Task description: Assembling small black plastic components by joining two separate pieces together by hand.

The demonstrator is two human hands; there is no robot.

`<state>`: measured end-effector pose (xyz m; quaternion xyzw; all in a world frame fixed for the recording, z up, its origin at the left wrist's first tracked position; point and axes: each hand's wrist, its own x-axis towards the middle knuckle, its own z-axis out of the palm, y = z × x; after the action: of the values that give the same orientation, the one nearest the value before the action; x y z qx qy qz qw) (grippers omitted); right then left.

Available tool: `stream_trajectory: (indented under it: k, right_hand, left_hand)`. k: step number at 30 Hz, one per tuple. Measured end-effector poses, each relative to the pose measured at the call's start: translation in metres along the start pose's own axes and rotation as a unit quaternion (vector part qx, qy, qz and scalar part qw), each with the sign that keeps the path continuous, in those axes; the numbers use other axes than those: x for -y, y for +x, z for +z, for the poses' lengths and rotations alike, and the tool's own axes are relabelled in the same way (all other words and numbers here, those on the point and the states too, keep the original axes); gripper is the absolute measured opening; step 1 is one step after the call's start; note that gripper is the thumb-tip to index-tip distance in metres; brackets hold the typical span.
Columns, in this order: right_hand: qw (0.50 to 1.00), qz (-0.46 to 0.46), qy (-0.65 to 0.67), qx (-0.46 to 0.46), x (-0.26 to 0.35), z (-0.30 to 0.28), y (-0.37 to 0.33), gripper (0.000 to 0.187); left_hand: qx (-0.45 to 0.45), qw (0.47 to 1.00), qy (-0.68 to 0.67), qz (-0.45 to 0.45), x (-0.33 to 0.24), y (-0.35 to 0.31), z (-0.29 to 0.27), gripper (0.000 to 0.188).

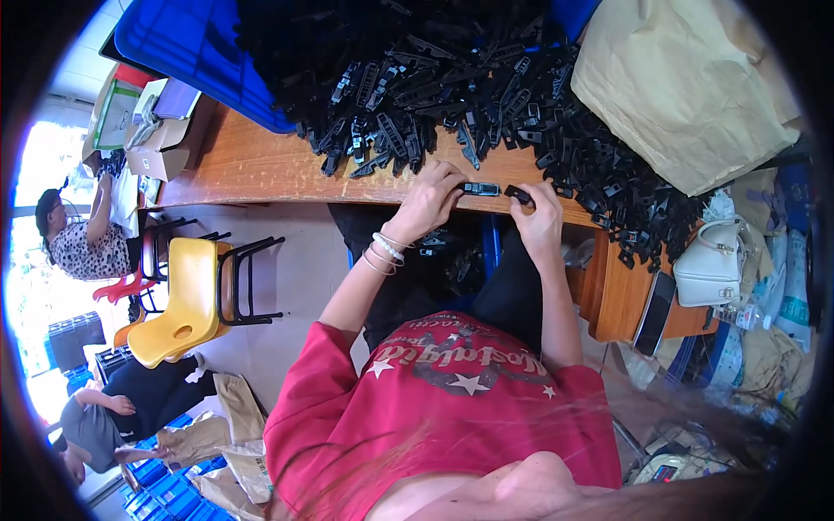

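Observation:
My left hand (431,198) is closed on one end of a narrow black plastic part with a shiny metal insert (480,189), held level near the table's front edge. Between the thumb and fingers of my right hand (542,215) is a small black plastic piece (519,195), a short gap away from the first part. Just beyond my hands lies a big heap of long black plastic parts (391,130), some with metal inserts. Beside my right hand spreads a pile of smaller black pieces (599,187).
A blue bin (195,61) stands behind the heap on the wooden table (261,165). At right are a brown paper bag (686,95), a white handbag (711,265) and a phone-like dark slab (653,313). A yellow chair (187,300) and two people are at left.

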<state>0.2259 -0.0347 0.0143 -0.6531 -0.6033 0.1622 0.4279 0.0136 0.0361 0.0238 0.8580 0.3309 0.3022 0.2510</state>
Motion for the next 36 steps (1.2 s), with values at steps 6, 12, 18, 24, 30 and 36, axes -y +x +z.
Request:
stream_trajectory:
  k: [6,12,18,24,30,36]
  right_hand:
    - [0.987,0.032,0.152,0.032,-0.006,-0.002,0.005,0.016]
    - [0.998,-0.022,0.052,0.014,-0.005,-0.002,0.006,0.021]
    - [0.982,0.114,0.134,0.065,0.000,-0.002,0.005,0.024]
    - [0.983,0.098,0.146,0.049,0.004,-0.004,0.010,0.023]
    - [0.989,0.008,0.121,0.079,0.000,0.010,0.017,0.022]
    - [0.994,-0.044,0.075,0.064,0.011,0.018,0.016,0.020]
  left_hand:
    - [0.005,1.000,-0.019,0.000,0.003,0.002,-0.001,0.019]
    - [0.001,1.000,-0.022,-0.006,0.004,0.000,-0.001,0.019]
    - [0.002,1.000,-0.026,0.000,0.005,0.002,-0.001,0.020]
    - [0.001,1.000,-0.024,0.004,0.006,0.001,-0.001,0.020]
    - [0.001,1.000,-0.015,0.011,0.007,0.001,0.002,0.021]
    - [0.008,0.999,-0.045,0.017,0.008,0.002,0.005,0.021]
